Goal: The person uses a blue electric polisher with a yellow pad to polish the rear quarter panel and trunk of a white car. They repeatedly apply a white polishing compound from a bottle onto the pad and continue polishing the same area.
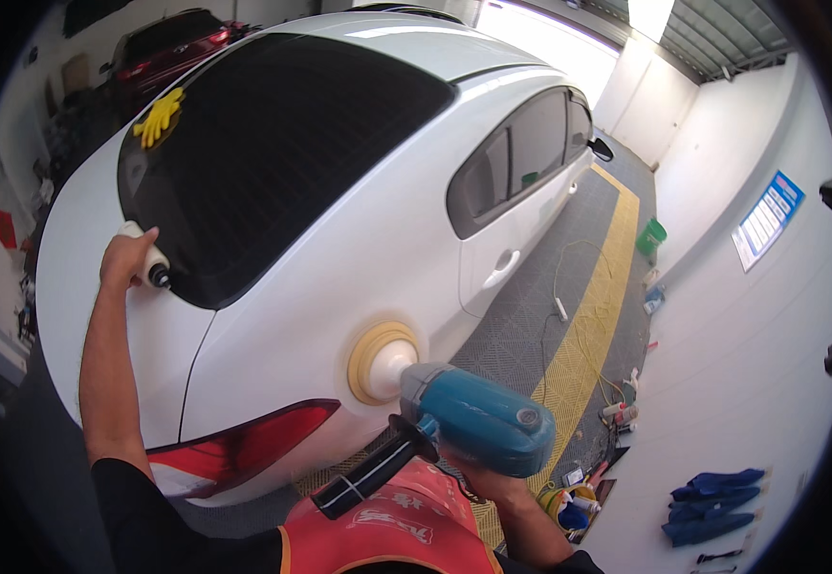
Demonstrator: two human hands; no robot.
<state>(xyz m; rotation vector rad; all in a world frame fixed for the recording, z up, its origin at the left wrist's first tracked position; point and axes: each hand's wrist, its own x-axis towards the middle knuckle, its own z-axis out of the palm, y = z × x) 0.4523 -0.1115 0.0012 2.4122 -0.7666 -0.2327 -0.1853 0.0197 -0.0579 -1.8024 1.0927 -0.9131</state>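
Note:
My left hand [126, 257] is closed around a white squeeze bottle [150, 264] with a black nozzle cap, held tilted over the trunk lid beside the lower corner of the dark rear window [280, 136]. At lower centre, my right hand [477, 477] grips the underside of a teal power polisher [488, 416]; its fingers are mostly hidden. The polisher's yellow pad [369, 359] lies against the rear quarter panel of the white car [323, 287], above the red tail light [265, 441]. The pad's edge looks blurred. A black side handle [369, 477] sticks out from the polisher, with no hand on it.
Yellow gloves [161, 118] lie on the rear window. Along the right wall stand a green bucket [651, 237], bottles and a container of supplies [577, 506]. A yellow cord [582, 330] runs over the floor tiles. Blue cloths [714, 506] hang on the wall. A dark red car [165, 57] stands behind.

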